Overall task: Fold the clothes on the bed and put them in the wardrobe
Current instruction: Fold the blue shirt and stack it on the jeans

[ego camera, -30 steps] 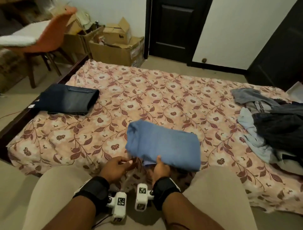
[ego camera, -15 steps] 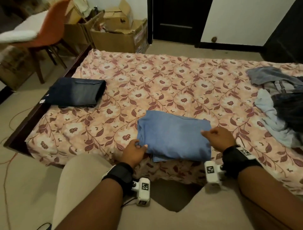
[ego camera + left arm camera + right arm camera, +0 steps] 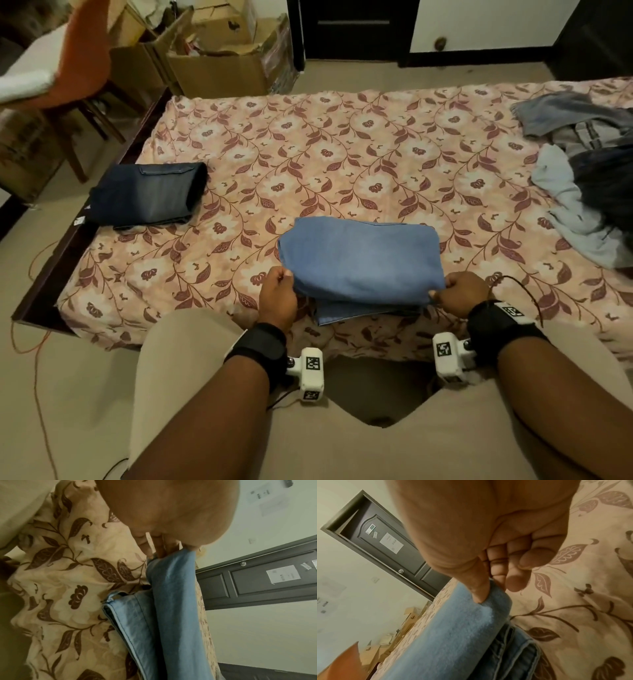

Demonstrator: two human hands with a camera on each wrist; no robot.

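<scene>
Folded light-blue jeans point(image 3: 363, 260) lie near the front edge of the floral bed point(image 3: 342, 164). My left hand point(image 3: 279, 291) pinches the near-left corner of their top layer point(image 3: 171, 588). At the near-right corner my right hand point(image 3: 452, 293) pinches the same fold point(image 3: 453, 628), thumb on top. The top layer is lifted a little above the waistband layer point(image 3: 130, 615) underneath. A folded dark-blue pair of jeans point(image 3: 147, 195) rests at the bed's left side. An unfolded heap of clothes point(image 3: 589, 178) lies at the right.
An orange chair point(image 3: 68, 61) and cardboard boxes point(image 3: 219, 58) stand beyond the bed's left corner. A dark door point(image 3: 352, 27) is behind the bed. An orange cable point(image 3: 37, 359) runs on the floor at left. My knees press against the bed's front edge.
Both hands shifted to the near corners of the light-blue jeans and now pinch them; the right hand came down from the far-right edge. The view tilted further down.
</scene>
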